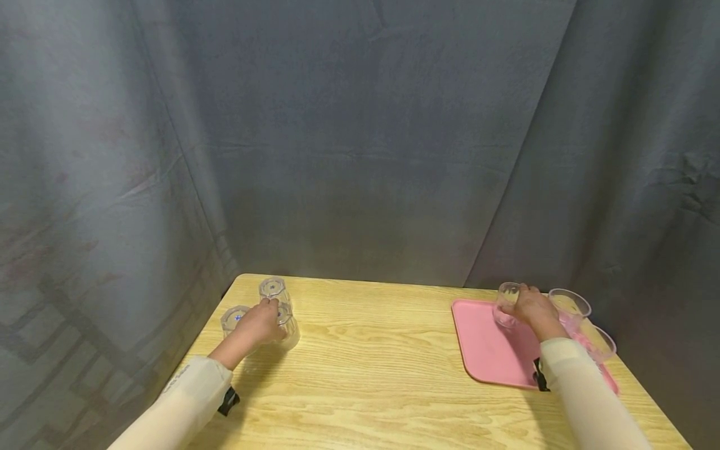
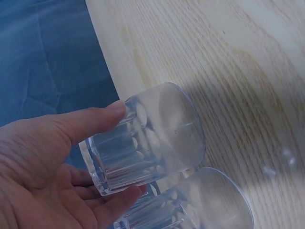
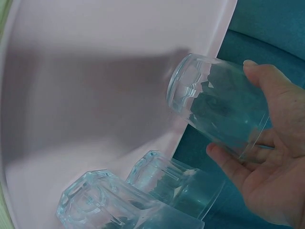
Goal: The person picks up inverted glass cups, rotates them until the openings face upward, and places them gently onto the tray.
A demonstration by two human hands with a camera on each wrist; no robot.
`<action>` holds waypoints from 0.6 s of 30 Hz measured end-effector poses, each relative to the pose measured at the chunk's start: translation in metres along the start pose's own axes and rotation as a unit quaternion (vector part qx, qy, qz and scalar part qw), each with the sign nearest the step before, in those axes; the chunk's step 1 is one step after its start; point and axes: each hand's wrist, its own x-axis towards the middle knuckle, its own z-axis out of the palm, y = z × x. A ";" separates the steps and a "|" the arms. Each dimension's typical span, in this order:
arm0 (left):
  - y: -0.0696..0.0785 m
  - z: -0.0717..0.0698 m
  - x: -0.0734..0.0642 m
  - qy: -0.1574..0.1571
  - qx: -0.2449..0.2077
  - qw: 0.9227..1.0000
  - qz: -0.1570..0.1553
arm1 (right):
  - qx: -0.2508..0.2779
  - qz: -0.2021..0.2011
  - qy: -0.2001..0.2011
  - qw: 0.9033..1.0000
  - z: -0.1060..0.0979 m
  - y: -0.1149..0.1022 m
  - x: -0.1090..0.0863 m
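Note:
At the left of the table, my left hand (image 1: 260,324) grips an upside-down clear tumbler (image 2: 152,136), thumb on one side and fingers on the other near its raised base. Two more clear tumblers, a far one (image 1: 273,287) and a left one (image 1: 229,320), stand inverted beside it. On the right, my right hand (image 1: 533,307) holds an upright clear tumbler (image 3: 224,100) by its upper part, at the far left of a pink tray (image 1: 489,350). Whether its base touches the tray, I cannot tell. Two upright tumblers (image 1: 569,303) (image 3: 114,202) stand at the tray's right side.
The light wood table (image 1: 360,369) carries everything, with bare wood between the left tumblers and the tray. Grey curtains (image 1: 349,156) hang behind and at both sides. The tray lies close to the table's right edge.

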 end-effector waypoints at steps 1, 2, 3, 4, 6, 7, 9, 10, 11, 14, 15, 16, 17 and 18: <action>0.000 0.000 0.000 0.001 -0.001 1.000 0.001 | 0.000 0.001 -0.001 1.000 0.000 0.000 0.000; 0.000 0.000 -0.001 0.002 -0.003 1.000 0.002 | -0.001 0.001 -0.003 1.000 0.000 0.000 0.000; 0.000 0.000 -0.001 0.002 -0.005 1.000 0.003 | -0.003 0.001 -0.004 1.000 0.000 0.000 0.000; -0.001 0.000 -0.001 0.002 -0.007 1.000 0.005 | -0.003 0.002 -0.005 1.000 0.000 0.000 0.000; -0.001 0.001 -0.001 0.005 -0.006 1.000 0.009 | -0.007 0.000 -0.003 1.000 0.000 0.000 0.000; -0.002 0.001 -0.001 0.005 -0.005 1.000 0.010 | -0.008 -0.002 -0.002 1.000 0.000 0.000 0.000; -0.003 0.001 0.000 0.006 -0.002 1.000 0.012 | -0.009 -0.003 0.001 1.000 0.000 0.000 0.000; -0.003 0.001 0.000 0.006 -0.002 1.000 0.011 | -0.008 -0.003 0.002 1.000 0.000 0.000 0.000; -0.003 0.001 0.000 0.007 -0.001 1.000 0.010 | -0.007 -0.004 0.002 1.000 0.000 -0.001 0.000; -0.003 0.001 0.000 0.004 -0.003 1.000 0.007 | -0.001 0.001 -0.001 1.000 0.000 -0.001 -0.001; -0.003 0.001 -0.001 0.003 -0.003 1.000 0.006 | 0.000 0.001 -0.002 1.000 0.000 -0.001 -0.001; -0.003 0.001 -0.001 0.003 -0.004 1.000 0.006 | 0.000 0.002 -0.002 1.000 0.000 -0.001 -0.001; -0.003 0.001 -0.001 0.003 -0.003 1.000 0.005 | 0.000 0.003 -0.003 1.000 0.000 -0.001 -0.001; -0.002 0.000 -0.002 0.002 -0.005 1.000 0.005 | -0.001 0.003 -0.003 1.000 0.000 -0.002 -0.002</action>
